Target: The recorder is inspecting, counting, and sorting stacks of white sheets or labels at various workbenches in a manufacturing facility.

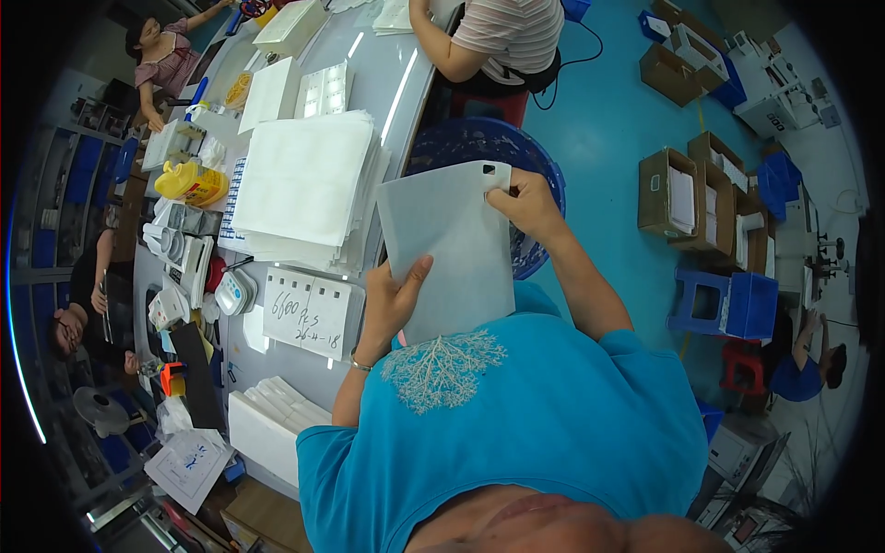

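Note:
A white, translucent sheet (449,253) with rounded corners is held up in front of my chest. It has a small square hole near its far right corner. My left hand (395,300) grips its left edge, with the thumb lying on top and the fingers hidden beneath. At the far right corner, beside the hole, my right hand (530,207) pinches the edge between thumb and bent fingers. Under the sheet and to its right is a round blue basket (555,175), partly covered. To the left, a tall stack of white sheets (304,175) rests on the table.
A smaller stack (318,309) with square holes and handwriting lies on the grey table (398,88), near a yellow bottle (192,183). More white sheets (267,419) are at near left. Co-workers sit around the table. Cardboard boxes (668,198) and a blue stool (696,300) stand right.

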